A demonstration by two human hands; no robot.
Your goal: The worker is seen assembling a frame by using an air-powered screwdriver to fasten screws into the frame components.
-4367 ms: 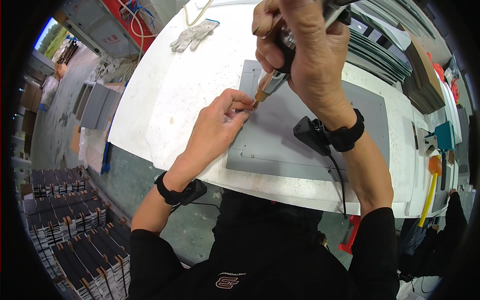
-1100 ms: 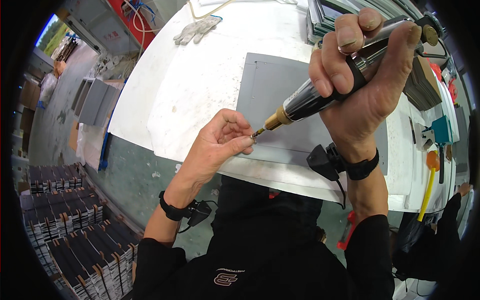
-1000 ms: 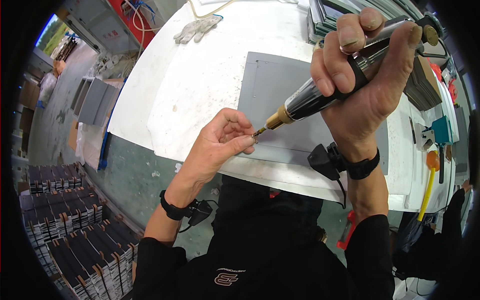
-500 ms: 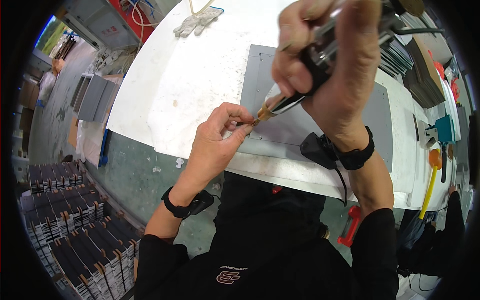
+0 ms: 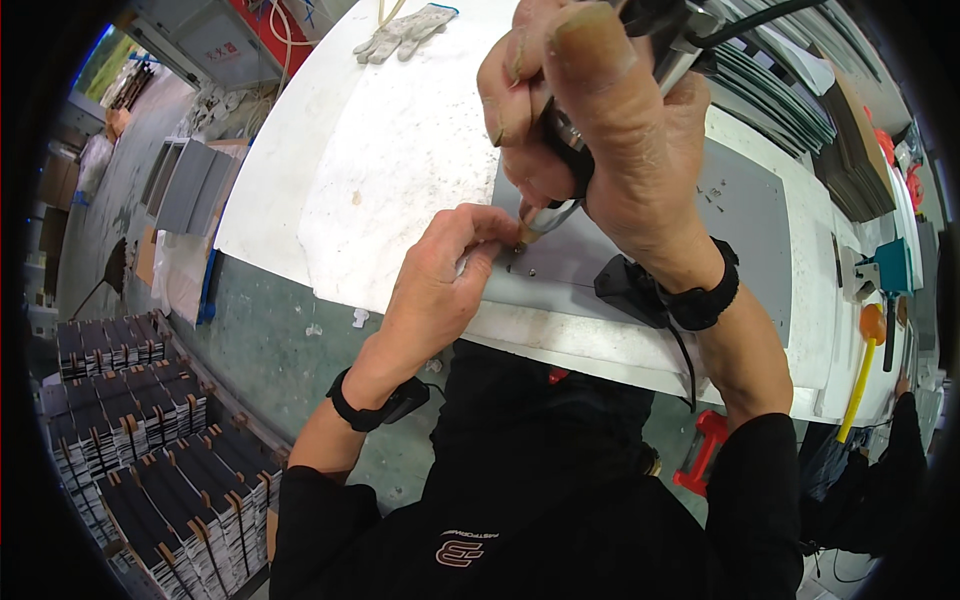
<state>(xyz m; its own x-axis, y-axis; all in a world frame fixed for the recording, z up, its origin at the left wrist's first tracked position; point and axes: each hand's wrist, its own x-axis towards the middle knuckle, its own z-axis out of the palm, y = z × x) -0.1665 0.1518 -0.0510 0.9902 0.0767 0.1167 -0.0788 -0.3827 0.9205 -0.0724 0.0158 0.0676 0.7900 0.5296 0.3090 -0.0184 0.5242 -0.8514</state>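
My right hand (image 5: 640, 150) is wrapped round a black and silver power screwdriver (image 5: 682, 62), which points down to the left with a cord trailing off its back end. Its brass-coloured tip (image 5: 540, 222) meets the fingertips of my left hand (image 5: 435, 270). That hand is closed in a pinch at the left part of a flat grey panel (image 5: 745, 230); whatever sits between the fingers is too small and covered to make out. Small screws (image 5: 713, 194) lie loose on the panel beyond my right hand. Another small fastener (image 5: 532, 272) shows near the tip.
A white work table (image 5: 335, 190) carries the panel, with a glove (image 5: 405, 35) at the far side. Right: grey sheets (image 5: 790, 100), a yellow-handled mallet (image 5: 858, 390), a teal tool (image 5: 892, 265). Banded dark stacks (image 5: 190, 490) stand lower left; another person's dark sleeve (image 5: 895, 450) shows right.
My right hand and the screwdriver have shifted left and tilted more upright. The left hand has moved slightly right, still pinched at the tip. Loose screws on the panel have come into sight.
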